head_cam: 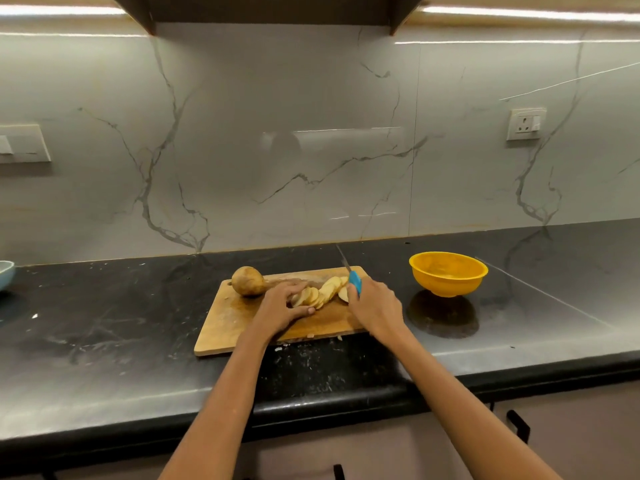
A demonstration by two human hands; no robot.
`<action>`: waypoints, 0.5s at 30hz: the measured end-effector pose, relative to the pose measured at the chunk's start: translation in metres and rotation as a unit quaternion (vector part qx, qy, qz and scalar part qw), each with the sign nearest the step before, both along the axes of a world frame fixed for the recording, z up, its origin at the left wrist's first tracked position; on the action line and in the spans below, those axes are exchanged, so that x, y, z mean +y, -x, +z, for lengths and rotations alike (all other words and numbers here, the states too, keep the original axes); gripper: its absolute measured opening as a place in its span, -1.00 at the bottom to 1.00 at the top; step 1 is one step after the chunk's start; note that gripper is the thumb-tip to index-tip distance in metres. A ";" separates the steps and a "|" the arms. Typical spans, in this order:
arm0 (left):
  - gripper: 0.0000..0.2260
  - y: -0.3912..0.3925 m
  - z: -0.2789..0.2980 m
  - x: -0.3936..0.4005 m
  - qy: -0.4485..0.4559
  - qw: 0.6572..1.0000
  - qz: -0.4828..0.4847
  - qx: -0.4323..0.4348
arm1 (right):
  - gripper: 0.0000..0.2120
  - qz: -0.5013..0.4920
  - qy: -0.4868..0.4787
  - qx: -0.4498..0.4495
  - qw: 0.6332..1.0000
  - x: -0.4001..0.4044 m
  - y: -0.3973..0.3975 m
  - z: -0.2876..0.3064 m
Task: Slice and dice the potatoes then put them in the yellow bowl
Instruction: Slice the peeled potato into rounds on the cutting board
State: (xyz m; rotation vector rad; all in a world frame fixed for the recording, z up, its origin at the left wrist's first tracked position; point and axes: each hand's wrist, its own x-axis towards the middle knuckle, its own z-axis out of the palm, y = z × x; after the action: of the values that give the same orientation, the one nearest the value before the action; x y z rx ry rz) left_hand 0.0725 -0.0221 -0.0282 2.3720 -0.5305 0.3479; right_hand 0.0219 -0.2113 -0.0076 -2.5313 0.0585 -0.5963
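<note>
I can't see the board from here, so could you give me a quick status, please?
Left hand holds potato slices; right hand grips knife. Whole potato uncut. Yellow bowl unobstructed.

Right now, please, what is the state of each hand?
Left hand: fingers curled on the potato slices, holding them on the board.
Right hand: gripping the knife.

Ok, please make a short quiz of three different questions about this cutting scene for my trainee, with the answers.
1. True or false: the yellow bowl stands on the cutting board.
2. Which hand grips the blue-handled knife?
3. The whole potato lies: A) in the bowl, B) at the board's far left corner, C) on the bare counter.

Key: 1 false, it stands on the counter, right of the board. 2 the right hand; the left hand holds the potato slices. 3 B.
</note>
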 end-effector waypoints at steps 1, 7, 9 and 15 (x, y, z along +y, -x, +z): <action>-0.47 -0.003 0.001 -0.002 0.000 1.000 -0.005 -0.001 | -0.68 -0.016 -0.001 -0.005 1.000 -0.003 -0.009 0.001; -0.54 -0.027 0.004 -0.018 -0.013 1.000 0.011 -0.001 | -0.69 -0.051 0.008 0.050 0.997 -0.012 -0.056 -0.001; -0.57 -0.034 0.004 -0.026 -0.023 0.999 0.023 -0.007 | -0.71 -0.046 -0.010 0.045 0.998 -0.010 -0.067 -0.003; -0.42 -0.048 0.017 -0.033 -0.010 0.997 0.011 0.082 | -0.70 -0.019 -0.093 0.032 0.995 -0.008 -0.094 0.003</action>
State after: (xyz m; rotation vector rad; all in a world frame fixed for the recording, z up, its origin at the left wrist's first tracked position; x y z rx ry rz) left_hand 0.1207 -0.0551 -0.0114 2.4007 -0.4327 0.1572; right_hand 0.1158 -0.2195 -0.0048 -2.3719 0.1776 -0.4993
